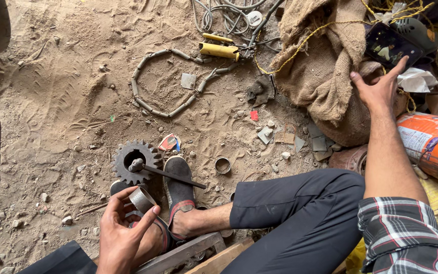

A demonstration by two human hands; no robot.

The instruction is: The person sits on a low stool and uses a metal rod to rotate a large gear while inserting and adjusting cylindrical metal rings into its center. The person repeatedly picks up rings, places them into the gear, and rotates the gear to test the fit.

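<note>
A short metal ring point(142, 199), a sleeve-like bushing, is grasped in the left hand point(122, 231), pinched between thumb and fingertips low in the view, just above the sandalled feet point(178, 203). It is held just beside the toothed gear point(137, 161), which lies flat on the sandy floor point(51, 101) with a dark hammer point(166, 173) resting across its bore. For the ring to be handled well, it is judged that it should be kept square to the fingers, free of grit, and gripped by its outer wall so that the bore stays open to view. The left wrist is bent inward, palm turned towards the body. The right hand point(378, 91) is released and spread, holding nothing; the forearm is stretched well away to the right, fingers laid against the burlap sack point(325, 66), near a phone point(389, 45) and an orange can point(429, 142).
</note>
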